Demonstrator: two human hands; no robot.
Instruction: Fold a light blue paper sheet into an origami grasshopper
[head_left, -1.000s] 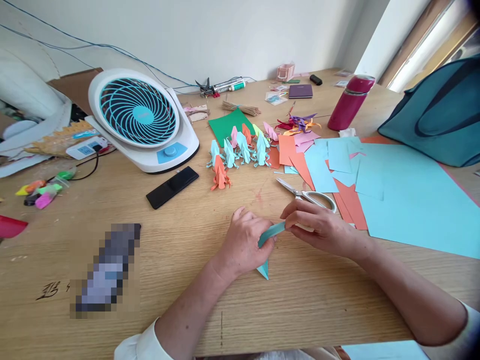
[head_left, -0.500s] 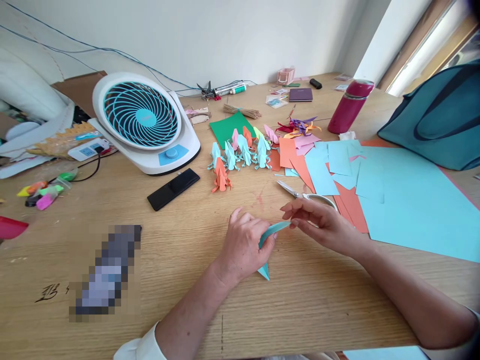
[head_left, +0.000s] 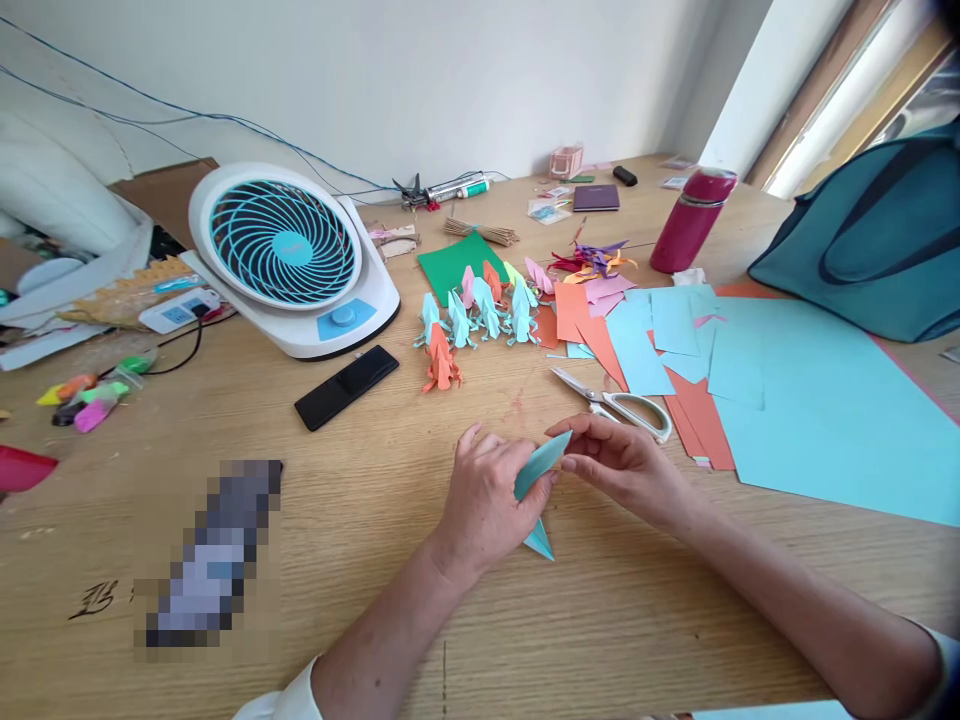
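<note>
Fold in hand: we judge the step to be shaping the folded blue paper, its upper flap being the part under attention.
Next move: in our judgement, it calls for a steady left hold and careful alignment of the flap's point before any crease is pressed.
Paper position: the piece lies under and within the left hand, above the worktop; its flap projects towards two o'clock, its lower tip towards five.
Left hand: thumb and fingers pinch the paper at its middle.
Right hand: at three o'clock from the left, thumb and fingertips curled at the flap's tip; we cannot tell whether they grip it.
Scissors: at twelve o'clock, just beyond the right hand.
Orange paper figure: at eleven o'clock from the left hand, apart from it.
</note>
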